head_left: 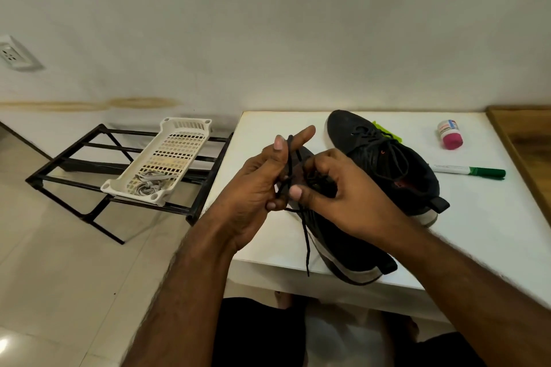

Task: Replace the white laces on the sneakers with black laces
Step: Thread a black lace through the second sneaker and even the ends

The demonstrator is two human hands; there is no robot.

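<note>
White tabletop [483, 217] carries two black sneakers; over the nearer sneaker [343, 247], left hand [262, 182] and right hand [337, 191] fingers pinch its black lace [305, 244].

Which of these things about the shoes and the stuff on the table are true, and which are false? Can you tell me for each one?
1. Both hands are working on a black lace. True: the left hand and right hand pinch it over the near sneaker.
2. The far sneaker has white laces. False: its laces are black.
3. The old white laces lie in the white basket. True.
4. The basket sits on the white table. False: it rests on the black rack beside the table.
5. A green marker lies on the table. True.
6. The small bottle has a blue cap. False: its cap is pink.
</note>
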